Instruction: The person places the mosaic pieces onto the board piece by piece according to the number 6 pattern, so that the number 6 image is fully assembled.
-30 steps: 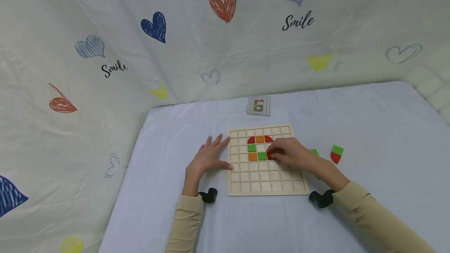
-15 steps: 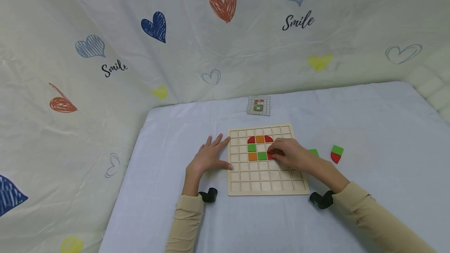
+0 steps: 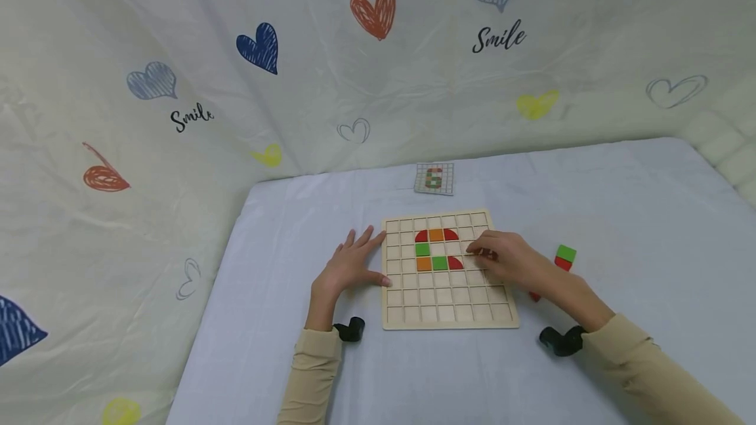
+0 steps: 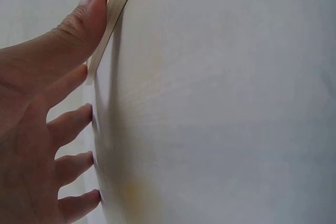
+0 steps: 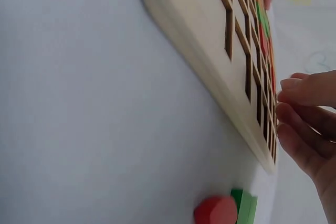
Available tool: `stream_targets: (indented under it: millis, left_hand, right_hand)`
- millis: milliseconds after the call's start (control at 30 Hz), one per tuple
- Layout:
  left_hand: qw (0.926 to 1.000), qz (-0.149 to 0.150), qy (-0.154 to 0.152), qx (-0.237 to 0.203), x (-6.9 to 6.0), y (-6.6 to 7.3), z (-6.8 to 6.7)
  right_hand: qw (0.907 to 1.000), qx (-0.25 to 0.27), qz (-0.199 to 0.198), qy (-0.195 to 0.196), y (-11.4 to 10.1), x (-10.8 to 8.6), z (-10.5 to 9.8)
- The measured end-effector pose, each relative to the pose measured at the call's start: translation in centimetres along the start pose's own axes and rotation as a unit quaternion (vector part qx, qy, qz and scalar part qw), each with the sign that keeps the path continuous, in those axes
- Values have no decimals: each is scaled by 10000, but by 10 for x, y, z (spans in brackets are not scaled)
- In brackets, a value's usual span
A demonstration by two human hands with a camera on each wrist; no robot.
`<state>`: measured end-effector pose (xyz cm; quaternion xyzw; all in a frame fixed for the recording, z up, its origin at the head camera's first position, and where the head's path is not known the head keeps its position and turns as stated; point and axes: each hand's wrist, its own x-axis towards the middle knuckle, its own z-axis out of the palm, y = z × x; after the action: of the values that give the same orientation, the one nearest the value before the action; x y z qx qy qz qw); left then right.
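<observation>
My left hand point(image 3: 348, 267) lies spread at the left edge of the wooden grid board point(image 3: 392, 320); in the left wrist view the thumb of that hand point(image 4: 47, 103) touches the board's side point(image 4: 118, 11). Coloured pieces sit in the cells: red quarter rounds point(image 3: 451, 235) and orange square point(image 3: 436, 235) along the top, green square point(image 3: 422, 250) below, then orange point(image 3: 424, 263), green point(image 3: 440, 263) and red point(image 3: 455, 263). Just right of these, my right hand point(image 3: 510, 261) hovers over the board, fingers loosely bent; the right wrist view shows no piece at its fingertips point(image 5: 281, 98).
A small pattern card point(image 3: 434, 178) lies behind the board. To the right are loose green point(image 3: 566, 253) and red point(image 3: 563, 263) pieces, plus another red one point(image 3: 534, 296) partly under my forearm. Black devices point(image 3: 352, 329) sit at both wrists.
My right hand has let go of the lower red piece and moved right, uncovering it in its cell. The green piece beside the board is now hidden. My left hand has stayed in place.
</observation>
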<state>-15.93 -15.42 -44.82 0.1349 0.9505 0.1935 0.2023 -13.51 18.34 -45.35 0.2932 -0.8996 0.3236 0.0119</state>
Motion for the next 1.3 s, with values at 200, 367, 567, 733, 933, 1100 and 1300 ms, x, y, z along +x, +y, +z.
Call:
stream_targets:
  millis: [200, 367, 567, 733, 933, 1100, 1300]
  left_hand:
    - [10000, -54, -19, -37, 0, 0, 0]
    - [10000, -53, -31, -57, 1, -1, 1]
    - [9999, -65, -25, -80, 1, -3, 2]
    - [9999, -70, -7, -74, 2, -4, 3]
    - [10000, -44, -19, -69, 2, -4, 4]
    - [9999, -22, 7, -121, 0, -4, 3]
    - [9999, 17, 24, -132, -1, -3, 2]
  right_hand:
    - [9994, -299, 141, 94, 8, -14, -10]
    - [9969, -718, 215, 234, 16, -26, -18]
    - [9929, -979, 664, 100, 23, -36, -25]
    - [9919, -977, 804, 95, 32, -44, -27]
    - [9917, -977, 823, 175, 40, -49, -26]
    - [9919, -976, 790, 206, 43, -48, -26]
    - [9934, -804, 787, 233, 41, -46, -26]
